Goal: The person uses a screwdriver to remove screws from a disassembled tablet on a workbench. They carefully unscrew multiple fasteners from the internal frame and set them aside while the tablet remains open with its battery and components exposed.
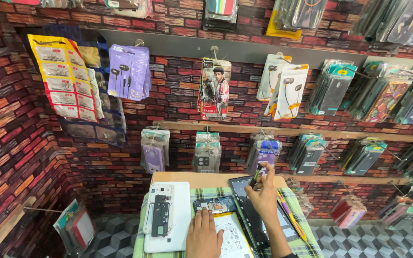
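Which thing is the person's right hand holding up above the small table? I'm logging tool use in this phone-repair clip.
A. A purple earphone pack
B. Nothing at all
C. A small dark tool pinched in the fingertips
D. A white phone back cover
C: the right hand pinches a small dark tool in its fingertips above the dark tablet-like panel, while the left hand rests flat on the opened phone.

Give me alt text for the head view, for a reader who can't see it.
At a small wooden table covered by a green checked cloth, the right hand lifts a small dark tool while the left hand rests flat beside an opened dark phone body. Packaged earphones and phone cases hang on the brick-pattern wall behind.
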